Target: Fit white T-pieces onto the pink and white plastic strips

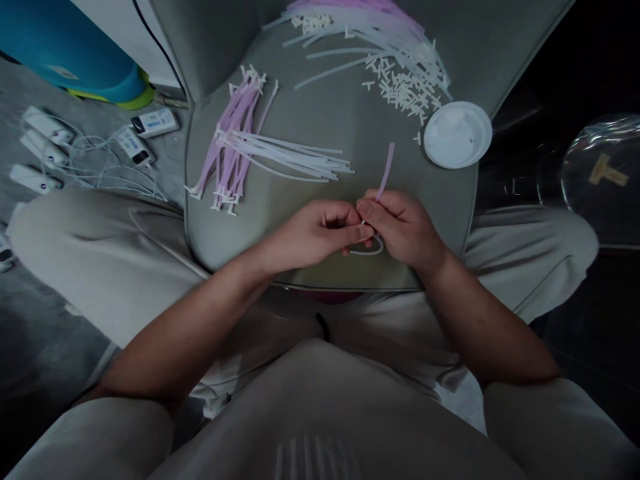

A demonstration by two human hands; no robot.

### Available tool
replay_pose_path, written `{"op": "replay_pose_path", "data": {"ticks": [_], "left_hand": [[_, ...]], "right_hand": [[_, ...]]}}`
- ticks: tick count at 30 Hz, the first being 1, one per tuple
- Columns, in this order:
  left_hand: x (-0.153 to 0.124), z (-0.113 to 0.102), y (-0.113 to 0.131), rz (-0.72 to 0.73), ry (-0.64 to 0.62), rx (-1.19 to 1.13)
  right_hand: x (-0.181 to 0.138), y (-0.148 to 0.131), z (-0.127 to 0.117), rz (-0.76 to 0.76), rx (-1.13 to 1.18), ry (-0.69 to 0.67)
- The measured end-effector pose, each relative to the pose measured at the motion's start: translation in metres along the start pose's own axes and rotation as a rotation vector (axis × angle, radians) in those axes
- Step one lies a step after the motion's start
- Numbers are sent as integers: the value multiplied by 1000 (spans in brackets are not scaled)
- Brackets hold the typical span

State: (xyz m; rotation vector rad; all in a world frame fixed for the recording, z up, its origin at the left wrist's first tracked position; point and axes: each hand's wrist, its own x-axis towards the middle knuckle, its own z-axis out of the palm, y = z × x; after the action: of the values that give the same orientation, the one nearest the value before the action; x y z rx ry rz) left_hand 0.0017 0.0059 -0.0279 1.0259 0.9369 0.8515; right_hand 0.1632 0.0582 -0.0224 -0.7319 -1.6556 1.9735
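Close together over the front of the grey chair seat [300, 227], both my hands are closed. Between thumb and fingers, my right hand [403, 227] pinches a pink tube [385, 172], whose free end points up and away. My left hand [327, 233] pinches a thin white tube [379, 248], which curves in a loop below the fingertips. Fingers cover the spot where the two tubes come together. To the left lies a bundle of pink and white tube assemblies [235, 147] with white fittings at their ends, its white tubes [300, 157] reaching toward my hands.
Loose white T-shaped connectors [407, 90] lie near a white round dish [457, 135] at the seat's right. Behind them are loose white and pink tubes [370, 33] and small cream fittings [313, 24]. White cabled devices [47, 127] rest on the floor at left.
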Motion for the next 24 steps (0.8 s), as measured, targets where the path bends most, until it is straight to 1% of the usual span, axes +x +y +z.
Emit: {"op": "replay_pose_path", "data": {"ticks": [4, 12, 24], "left_hand": [[0, 0, 0, -16, -18, -21], [-2, 0, 5, -57, -29, -31], [-2, -4, 5, -70, -40, -75]], "right_hand": [[1, -3, 0, 34, -6, -28], [1, -2, -1, 7, 85, -72], [1, -5, 2, 3, 126, -65]]}}
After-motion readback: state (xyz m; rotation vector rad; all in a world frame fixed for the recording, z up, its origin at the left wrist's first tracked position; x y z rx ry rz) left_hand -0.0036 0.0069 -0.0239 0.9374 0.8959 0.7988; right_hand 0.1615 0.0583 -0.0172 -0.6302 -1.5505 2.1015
